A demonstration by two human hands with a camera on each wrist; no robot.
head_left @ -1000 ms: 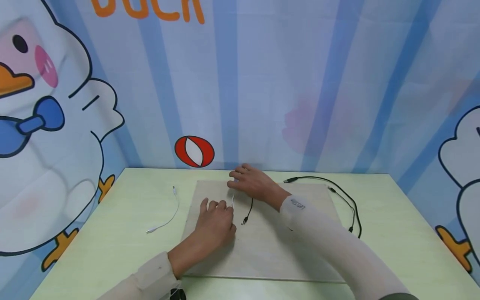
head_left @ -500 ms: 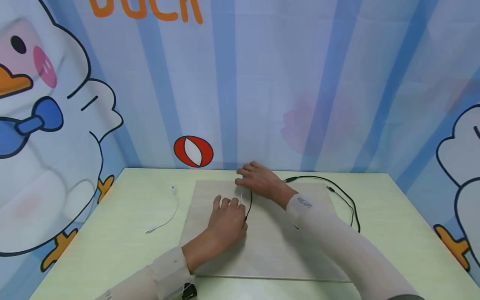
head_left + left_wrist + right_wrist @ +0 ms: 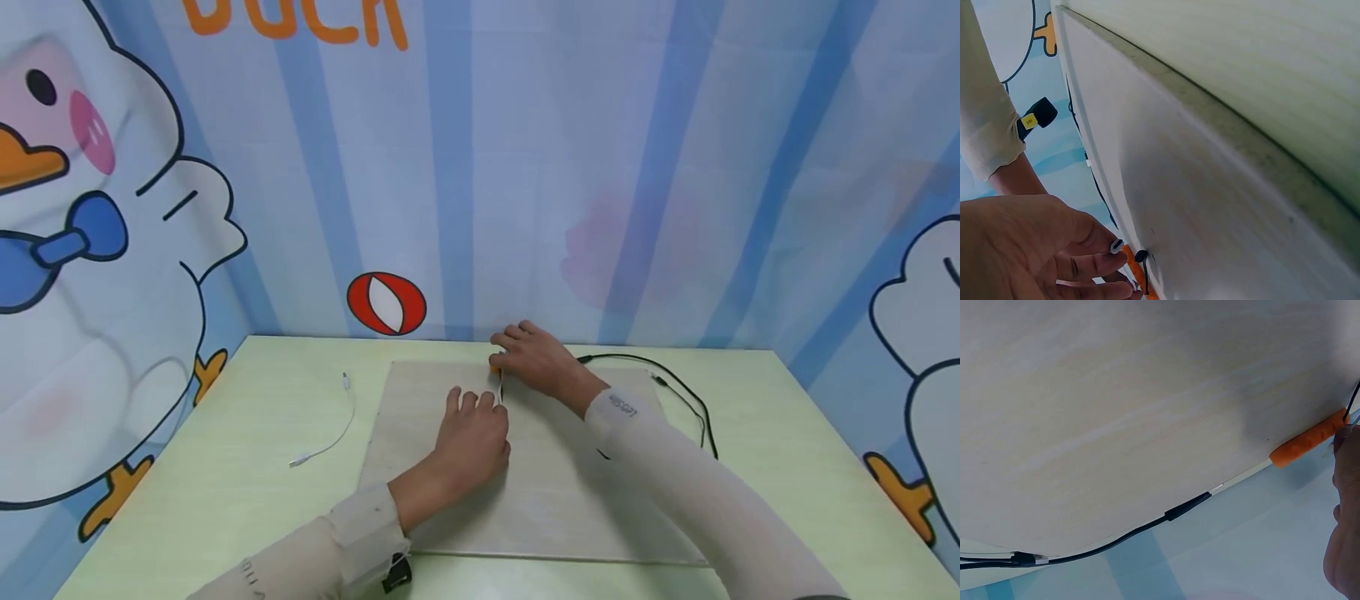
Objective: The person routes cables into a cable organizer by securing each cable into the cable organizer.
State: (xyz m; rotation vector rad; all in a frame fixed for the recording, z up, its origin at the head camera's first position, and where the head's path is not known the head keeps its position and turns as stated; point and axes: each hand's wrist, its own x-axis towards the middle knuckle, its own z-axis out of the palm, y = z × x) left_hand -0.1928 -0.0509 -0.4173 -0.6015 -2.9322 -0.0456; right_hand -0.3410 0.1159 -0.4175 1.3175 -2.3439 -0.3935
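My left hand (image 3: 468, 446) pinches the white plug (image 3: 1117, 245) of a short white USB cable (image 3: 500, 387) above the pale board (image 3: 585, 517). Farther back, my right hand (image 3: 536, 362) grips the cable's other end, largely hidden by the fingers. Between the hands the cable runs nearly straight, front to back. An orange stick-like piece (image 3: 1307, 442) lies at the board's far edge, beside the right fingertips. A short black cable (image 3: 1141, 256) lies near the hands, mostly hidden in the head view.
Left of the board, another short white cable (image 3: 330, 446) lies curved on the table (image 3: 225, 500). Behind and right of the board, a long black cable (image 3: 697, 396) curves around a smaller black cable (image 3: 675, 387). A printed curtain (image 3: 517, 167) stands behind the table.
Both hands have moved right together with the white cable held between them. The left hand now covers the short black cable's plug, and the orange piece has come into sight.
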